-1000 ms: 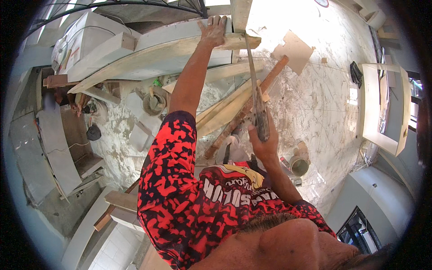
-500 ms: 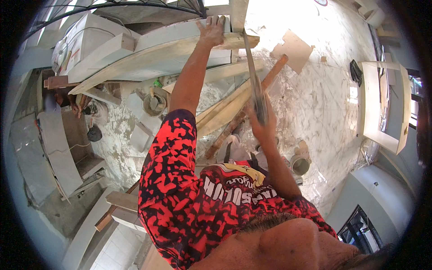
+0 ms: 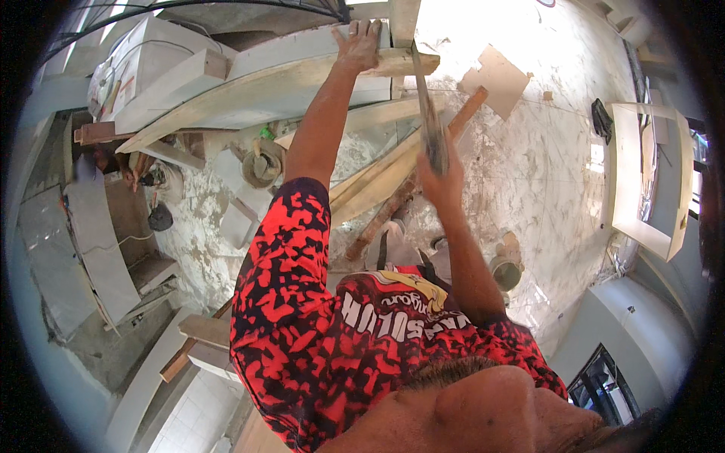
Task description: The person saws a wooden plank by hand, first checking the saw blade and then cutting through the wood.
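My left hand [image 3: 358, 48] lies with its fingers spread on top of a long pale wooden plank [image 3: 302, 77] and the light panel behind it. A ring shows on one finger. Closed round the handle end of a handsaw [image 3: 424, 102] is my right hand [image 3: 441, 181]. The saw's blade points away from me and meets the plank near its right end, close to an upright wooden post [image 3: 405, 23]. Motion blurs the saw, and my fist hides its handle.
Below the plank lie yellowish boards [image 3: 377, 181] and a reddish-brown timber [image 3: 468, 111]. A bucket [image 3: 262, 167] stands left, another bucket [image 3: 506, 272] right. Cardboard [image 3: 496, 81] lies on the marbled floor. A pale wooden frame [image 3: 627, 181] stands right. At far left, another person's hand [image 3: 134, 172] shows.
My right hand and the handsaw have moved forward, away from my body. My left hand stays pressed on the plank. The view has shifted slightly.
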The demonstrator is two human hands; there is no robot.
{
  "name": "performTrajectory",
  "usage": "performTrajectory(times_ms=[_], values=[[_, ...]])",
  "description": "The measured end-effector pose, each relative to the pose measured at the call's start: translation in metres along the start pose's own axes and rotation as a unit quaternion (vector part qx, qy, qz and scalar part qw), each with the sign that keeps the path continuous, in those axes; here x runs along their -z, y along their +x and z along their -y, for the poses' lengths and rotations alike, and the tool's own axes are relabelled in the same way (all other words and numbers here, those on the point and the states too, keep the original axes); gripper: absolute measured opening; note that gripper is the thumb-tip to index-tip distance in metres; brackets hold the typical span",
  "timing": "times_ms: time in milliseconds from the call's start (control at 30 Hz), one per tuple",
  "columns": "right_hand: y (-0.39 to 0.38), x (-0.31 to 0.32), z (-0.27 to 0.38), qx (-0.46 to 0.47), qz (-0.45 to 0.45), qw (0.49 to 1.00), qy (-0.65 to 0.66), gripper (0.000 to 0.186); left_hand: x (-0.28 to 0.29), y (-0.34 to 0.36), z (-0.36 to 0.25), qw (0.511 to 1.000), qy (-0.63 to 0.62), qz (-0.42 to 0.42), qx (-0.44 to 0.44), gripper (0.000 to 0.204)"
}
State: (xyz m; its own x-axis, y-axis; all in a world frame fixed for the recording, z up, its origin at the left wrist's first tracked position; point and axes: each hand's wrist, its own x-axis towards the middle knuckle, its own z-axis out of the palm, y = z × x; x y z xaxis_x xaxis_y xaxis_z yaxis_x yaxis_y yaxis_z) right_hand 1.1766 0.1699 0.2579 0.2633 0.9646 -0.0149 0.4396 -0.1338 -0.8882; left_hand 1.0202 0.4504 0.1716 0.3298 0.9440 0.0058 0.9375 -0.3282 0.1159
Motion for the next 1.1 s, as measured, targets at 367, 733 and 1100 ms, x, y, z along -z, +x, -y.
performTrajectory(times_ms=[367, 733, 1100], values=[[-0.053, 0.033, 0.040, -0.003, 0.011, 0.996, 0.086, 0.047, 0.002, 0.002, 0.007, 1.000, 0.018, 0.022, 0.005, 0.103], [-0.056, 0.035, 0.064, -0.022, 0.054, 0.991, 0.121, 0.057, -0.004, 0.000, 0.010, 1.000, -0.005, -0.004, 0.007, 0.103], [0.019, -0.007, 0.005, -0.003, 0.044, 0.999, 0.013, 0.069, 0.004, 0.006, 0.003, 0.999, 0.022, 0.031, 0.010, 0.101]])
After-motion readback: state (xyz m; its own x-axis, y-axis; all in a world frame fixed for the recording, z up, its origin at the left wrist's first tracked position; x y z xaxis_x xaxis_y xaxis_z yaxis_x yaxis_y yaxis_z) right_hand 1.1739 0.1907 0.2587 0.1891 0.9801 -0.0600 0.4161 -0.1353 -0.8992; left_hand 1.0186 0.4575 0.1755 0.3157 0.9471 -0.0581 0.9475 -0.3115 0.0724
